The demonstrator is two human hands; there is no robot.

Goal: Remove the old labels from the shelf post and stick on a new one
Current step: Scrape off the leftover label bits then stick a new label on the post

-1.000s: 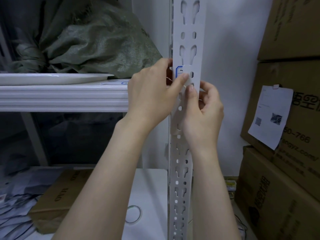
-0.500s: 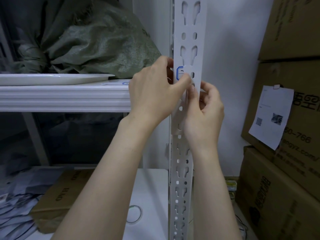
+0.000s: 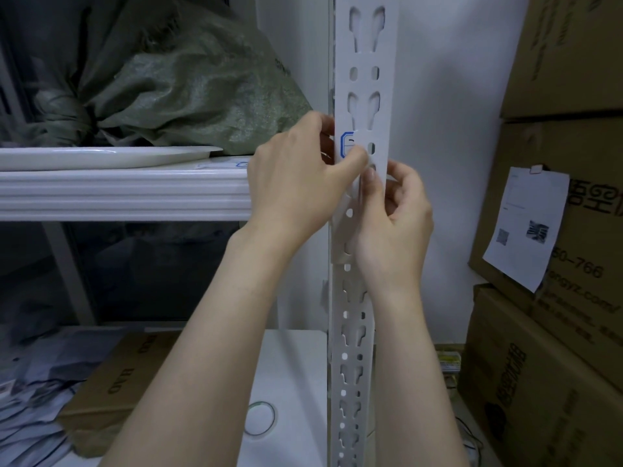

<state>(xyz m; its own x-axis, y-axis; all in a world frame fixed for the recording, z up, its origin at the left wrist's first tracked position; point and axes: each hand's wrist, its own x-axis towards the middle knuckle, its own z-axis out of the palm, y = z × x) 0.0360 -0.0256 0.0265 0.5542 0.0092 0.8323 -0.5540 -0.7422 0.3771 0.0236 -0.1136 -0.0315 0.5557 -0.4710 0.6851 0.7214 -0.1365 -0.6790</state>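
A white perforated shelf post runs upright through the middle of the view. A white label with a blue border sticks on its front at shelf height, and only its upper left part shows. My left hand wraps the post's left edge, its thumb lying across the label's lower part. My right hand holds the post from the right just below. Its thumb points up on the post's front, tip to tip with the left thumb, and its fingers curl at the right edge.
A white shelf beam carries a green woven sack and a white tray. Stacked cardboard boxes with a paper slip stand at the right. Below lie a tape roll and a flat carton.
Both hands stay at the same spot on the post. The left thumb has shifted slightly over the label.
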